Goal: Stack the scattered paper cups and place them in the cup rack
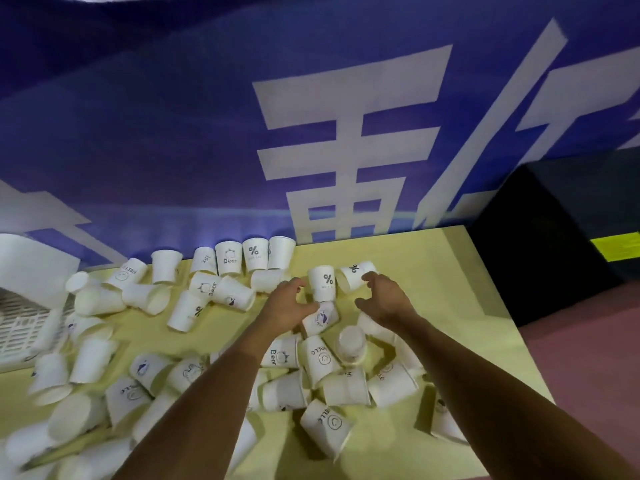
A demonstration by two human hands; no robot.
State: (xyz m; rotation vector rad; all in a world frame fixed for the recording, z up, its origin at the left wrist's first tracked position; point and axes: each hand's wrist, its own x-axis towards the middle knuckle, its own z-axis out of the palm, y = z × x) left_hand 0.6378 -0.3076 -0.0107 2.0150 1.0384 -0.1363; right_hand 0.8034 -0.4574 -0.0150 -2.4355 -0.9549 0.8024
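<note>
Near the bench's (419,251) far edge my left hand (289,301) and right hand (386,301) flank a cup (325,284), both wide, empty; it looks flimsy; I'd grip mid-wall lightly.

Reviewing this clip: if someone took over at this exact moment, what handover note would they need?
Left hand: half-curled, holding nothing, just left of the upright % cup.
Right hand: fingertips at the tipped % cup; grip unclear.
Things: many paper cups lie scattered on the yellow table, mostly on their sides. A few stand in a back row along the blue banner. The white lattice rack is at the left edge, blurred.
Done: no stack visible yet.
Left: nest all the cups, then load the rack.
</note>
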